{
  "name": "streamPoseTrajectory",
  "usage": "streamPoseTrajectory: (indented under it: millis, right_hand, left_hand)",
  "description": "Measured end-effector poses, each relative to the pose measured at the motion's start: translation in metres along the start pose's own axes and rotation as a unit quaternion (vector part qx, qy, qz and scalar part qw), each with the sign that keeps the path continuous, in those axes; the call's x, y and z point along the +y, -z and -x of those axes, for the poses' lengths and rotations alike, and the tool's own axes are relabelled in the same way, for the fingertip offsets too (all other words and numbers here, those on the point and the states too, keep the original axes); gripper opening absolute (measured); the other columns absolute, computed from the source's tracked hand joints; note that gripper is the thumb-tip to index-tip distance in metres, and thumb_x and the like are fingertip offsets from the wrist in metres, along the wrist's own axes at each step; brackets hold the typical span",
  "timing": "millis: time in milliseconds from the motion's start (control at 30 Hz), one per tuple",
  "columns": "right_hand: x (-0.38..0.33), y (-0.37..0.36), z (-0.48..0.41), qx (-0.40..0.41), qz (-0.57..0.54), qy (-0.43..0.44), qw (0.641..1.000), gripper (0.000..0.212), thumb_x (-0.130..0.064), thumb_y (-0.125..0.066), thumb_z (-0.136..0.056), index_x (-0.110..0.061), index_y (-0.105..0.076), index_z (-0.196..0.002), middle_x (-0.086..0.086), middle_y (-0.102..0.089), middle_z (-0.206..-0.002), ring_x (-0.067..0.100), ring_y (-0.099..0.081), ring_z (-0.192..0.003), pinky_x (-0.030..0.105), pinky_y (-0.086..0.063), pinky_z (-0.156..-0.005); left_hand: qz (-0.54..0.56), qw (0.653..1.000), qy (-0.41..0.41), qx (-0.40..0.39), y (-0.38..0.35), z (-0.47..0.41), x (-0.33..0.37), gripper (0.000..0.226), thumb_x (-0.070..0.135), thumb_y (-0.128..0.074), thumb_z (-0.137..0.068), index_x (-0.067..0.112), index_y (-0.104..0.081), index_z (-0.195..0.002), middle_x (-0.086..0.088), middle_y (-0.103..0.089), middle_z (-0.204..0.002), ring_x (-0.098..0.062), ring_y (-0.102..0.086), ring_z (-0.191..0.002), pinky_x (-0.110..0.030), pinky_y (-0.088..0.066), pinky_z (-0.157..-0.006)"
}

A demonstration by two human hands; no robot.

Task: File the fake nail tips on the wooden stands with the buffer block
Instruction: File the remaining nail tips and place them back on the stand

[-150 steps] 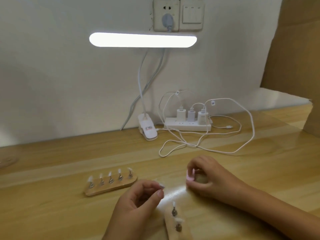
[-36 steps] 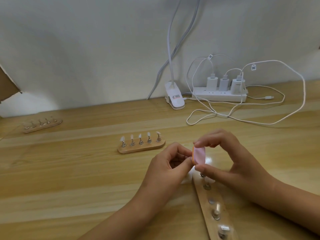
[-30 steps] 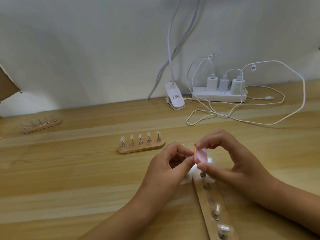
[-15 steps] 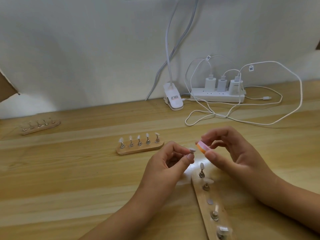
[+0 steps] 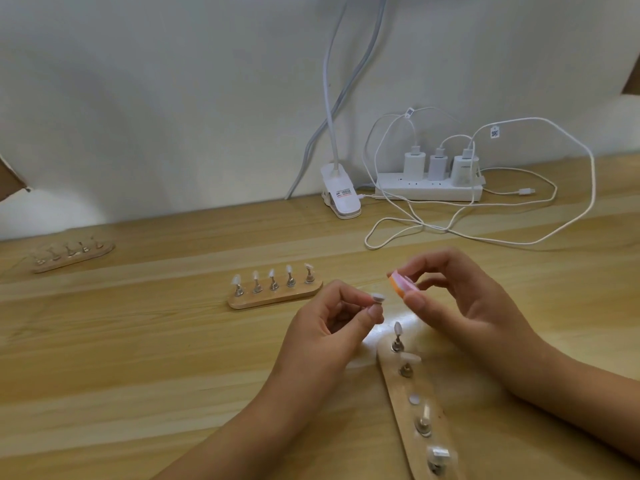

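My left hand (image 5: 323, 323) pinches a small pale nail tip (image 5: 377, 298) on its holder between thumb and forefinger, above the table. My right hand (image 5: 460, 299) holds a pink and orange buffer block (image 5: 401, 285) tilted, a short gap to the right of the tip. Below the hands a wooden stand (image 5: 415, 410) runs towards me; it carries several nail tips and one bare metal disc (image 5: 412, 399). A second wooden stand (image 5: 275, 296) with several upright tips lies to the left. A third stand (image 5: 71, 254) lies at the far left.
A white power strip (image 5: 429, 192) with three chargers sits by the wall. Its white cables (image 5: 485, 237) loop over the table behind my hands. A white lamp clamp (image 5: 341, 197) stands next to it. A brown cardboard corner (image 5: 10, 181) shows at the left edge.
The buffer block was against the nail tip a second ago. My right hand has since lifted it off and tilted it flatter, leaving a gap; my left hand still holds the tip.
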State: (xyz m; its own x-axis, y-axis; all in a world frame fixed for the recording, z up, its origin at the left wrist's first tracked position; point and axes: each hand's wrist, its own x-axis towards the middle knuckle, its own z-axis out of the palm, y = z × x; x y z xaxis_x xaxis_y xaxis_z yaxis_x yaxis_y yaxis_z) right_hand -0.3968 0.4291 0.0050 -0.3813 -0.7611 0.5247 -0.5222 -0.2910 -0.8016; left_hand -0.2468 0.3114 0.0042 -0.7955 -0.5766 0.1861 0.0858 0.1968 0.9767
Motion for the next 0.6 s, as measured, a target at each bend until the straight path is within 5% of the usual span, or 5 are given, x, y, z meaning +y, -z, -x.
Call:
streamPoseTrajectory:
  millis: [67,200,333,467,600]
  right_hand:
    - [-0.0017,-0.0023,0.0026,-0.027,0.039,0.04,0.998,0.022,-0.038,-0.068,-0.084,-0.028,-0.061,-0.102,-0.006,-0.066,-0.104,0.016,-0.063,-0.103,0.027,-0.048,-0.09]
    - [0.0027,0.0009,-0.0021,-0.004,0.005,-0.038,0.999,0.023,-0.041,-0.07,-0.084,-0.024,-0.064,-0.099,-0.007,-0.067,-0.099,0.013,-0.063,-0.1,0.037,-0.048,-0.092]
    - [0.0014,-0.0016,0.0025,-0.035,0.058,0.029,0.997,0.023,-0.039,-0.07,-0.084,-0.028,-0.061,-0.102,-0.01,-0.066,-0.103,0.016,-0.062,-0.104,0.023,-0.046,-0.09]
    - [0.0052,0.0011,-0.0028,-0.006,0.015,-0.043,0.999,0.026,-0.046,-0.071,-0.085,-0.029,-0.063,-0.103,-0.009,-0.066,-0.103,0.014,-0.061,-0.105,0.036,-0.048,-0.095]
    - [0.0028,-0.0014,0.0006,-0.037,0.033,0.004,0.999,0.026,-0.043,-0.068,-0.082,-0.032,-0.063,-0.106,-0.01,-0.066,-0.105,0.015,-0.061,-0.105,0.026,-0.047,-0.091]
  left_hand:
    - [0.005,1.0,-0.001,-0.002,-0.0001,0.0005,0.0003,0.007,0.017,-0.069,-0.089,0.022,-0.067,-0.083,0.0,-0.073,-0.082,-0.01,-0.066,-0.08,-0.016,-0.049,-0.072]
    - [0.001,1.0,0.003,-0.001,0.0001,-0.0001,-0.0002,0.011,0.015,-0.068,-0.089,0.024,-0.067,-0.082,0.001,-0.074,-0.083,-0.012,-0.067,-0.082,-0.017,-0.05,-0.074]
    - [0.012,1.0,0.004,-0.005,-0.0003,0.0002,0.0013,0.01,0.018,-0.069,-0.087,0.025,-0.066,-0.08,0.002,-0.073,-0.08,-0.009,-0.066,-0.079,-0.019,-0.05,-0.073]
    - [0.005,1.0,-0.001,0.0,0.0004,0.0005,0.0015,0.015,0.016,-0.067,-0.089,0.028,-0.066,-0.081,0.0,-0.073,-0.084,-0.016,-0.068,-0.089,-0.016,-0.05,-0.077]
    - [0.009,1.0,-0.01,-0.009,-0.0004,0.0002,0.0012,0.016,0.012,-0.066,-0.09,0.025,-0.064,-0.081,-0.006,-0.073,-0.087,-0.018,-0.068,-0.089,-0.019,-0.05,-0.078]
